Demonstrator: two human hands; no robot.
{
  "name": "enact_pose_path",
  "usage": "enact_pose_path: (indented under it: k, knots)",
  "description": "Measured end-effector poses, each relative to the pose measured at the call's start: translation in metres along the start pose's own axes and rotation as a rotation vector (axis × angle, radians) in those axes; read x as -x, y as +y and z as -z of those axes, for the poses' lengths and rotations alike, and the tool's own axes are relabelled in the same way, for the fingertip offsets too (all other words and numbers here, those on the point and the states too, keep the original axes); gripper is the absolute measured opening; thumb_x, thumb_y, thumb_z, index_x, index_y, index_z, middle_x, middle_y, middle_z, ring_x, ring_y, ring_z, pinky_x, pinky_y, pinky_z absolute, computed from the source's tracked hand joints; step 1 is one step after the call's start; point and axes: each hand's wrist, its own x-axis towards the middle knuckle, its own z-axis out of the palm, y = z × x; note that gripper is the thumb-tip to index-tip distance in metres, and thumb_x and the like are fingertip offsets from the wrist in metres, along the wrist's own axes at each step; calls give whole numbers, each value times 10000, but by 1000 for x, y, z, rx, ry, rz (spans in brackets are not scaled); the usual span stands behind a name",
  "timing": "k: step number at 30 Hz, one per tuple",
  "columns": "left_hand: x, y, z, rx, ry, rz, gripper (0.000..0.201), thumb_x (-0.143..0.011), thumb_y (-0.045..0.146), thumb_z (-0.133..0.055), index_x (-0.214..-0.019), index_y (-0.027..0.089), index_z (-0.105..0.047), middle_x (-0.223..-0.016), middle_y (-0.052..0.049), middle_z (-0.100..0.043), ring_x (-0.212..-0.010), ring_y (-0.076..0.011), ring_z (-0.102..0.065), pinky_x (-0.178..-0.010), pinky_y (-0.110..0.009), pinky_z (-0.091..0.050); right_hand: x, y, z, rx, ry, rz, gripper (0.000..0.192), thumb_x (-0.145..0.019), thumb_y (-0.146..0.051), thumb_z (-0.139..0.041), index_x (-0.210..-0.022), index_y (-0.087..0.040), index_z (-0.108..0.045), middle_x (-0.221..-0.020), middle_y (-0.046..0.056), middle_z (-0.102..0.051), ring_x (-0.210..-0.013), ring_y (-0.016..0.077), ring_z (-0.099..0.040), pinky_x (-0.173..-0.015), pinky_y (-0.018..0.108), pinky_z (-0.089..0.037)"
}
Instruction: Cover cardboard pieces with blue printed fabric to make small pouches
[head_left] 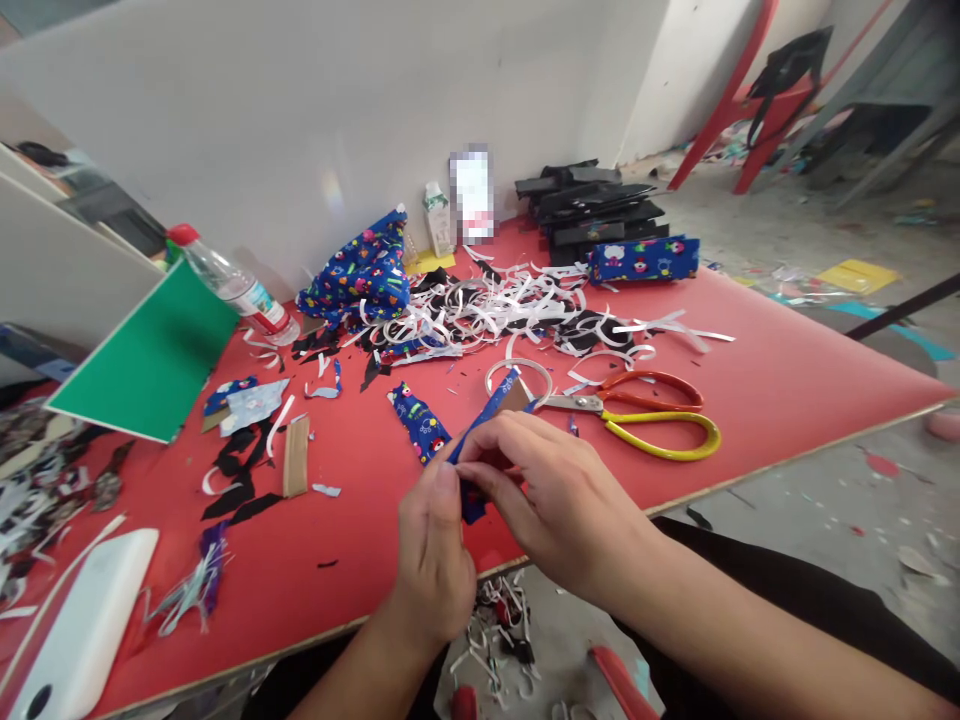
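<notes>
Red table (360, 540). From left: green board (150, 350); bottle (259, 300), red-capped, tilted in view; left hand (435, 550), thumb pressed on blue printed cloth (487, 412), held near the table's front edge; right hand (551, 490), thumb and forefinger pinching same cloth; scissors (616, 421) just beyond.

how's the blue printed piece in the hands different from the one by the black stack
The held piece is pinched in the left hand and right hand; the far piece lies beside the black stack. The held piece slants and is partly covered; the far piece is a neat rectangle in plain view. Both are blue with a colourful print.
</notes>
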Motion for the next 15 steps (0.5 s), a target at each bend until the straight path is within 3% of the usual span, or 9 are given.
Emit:
enact_pose_path:
  k: [2,5,7,9,11,13,15]
  knots:
    - [-1,-1,2,-101,-7,-89,424,-1073,517,-514,-1061,180,-771,-975,-86,-749,-914,-201,-694,-830,-308,-568,1,0,-2,-80,-34,-64,125,-991,-115,-632,-898,-197,-620,-846,-2,-714,-758,143,-642,-684,263,-463]
    - [-5,-1,5,-253,46,-145,521,-1098,523,-444,-848,170,-736,-720,-37,-693,-647,-135,-629,-619,-242,-521,-1,4,1,-168,-51,-114,106,-1024,-156,-591,-935,-211,-611,-806,-20,-720,-701,132,-647,-657,256,-464]
    - [-9,1,6,-261,36,-61,584,-1097,560,-405,-787,166,-704,-618,-23,-662,-528,-126,-590,-529,-240,-497,-4,10,9,-19,58,-25,64,-1034,-216,-584,-988,-204,-627,-860,17,-735,-769,171,-657,-719,300,-467]
    - [-11,6,7,-226,-16,18,601,-1083,597,-410,-780,164,-697,-592,-28,-668,-490,-138,-594,-502,-255,-497,-6,17,21,245,145,87,153,-1033,-332,-609,-1015,-191,-665,-956,75,-748,-898,243,-651,-809,372,-442]
    - [-11,11,10,-210,-53,40,575,-1059,607,-472,-751,171,-684,-590,-32,-672,-508,-149,-611,-507,-262,-490,-7,24,32,397,59,121,328,-1042,-475,-584,-910,-194,-687,-891,83,-738,-864,258,-632,-787,387,-404]
    - [-12,15,13,-169,-73,68,618,-1048,637,-463,-676,183,-657,-568,-42,-654,-535,-164,-624,-517,-273,-480,-7,30,39,349,-111,55,507,-1055,-577,-511,-731,-204,-623,-689,35,-651,-657,187,-562,-652,340,-346]
    - [-12,17,16,-135,-90,96,719,-1051,694,-351,-603,201,-620,-530,-52,-618,-529,-178,-612,-508,-295,-463,-6,33,40,233,-199,-33,610,-1055,-639,-458,-622,-212,-508,-559,-13,-508,-515,130,-423,-553,321,-252]
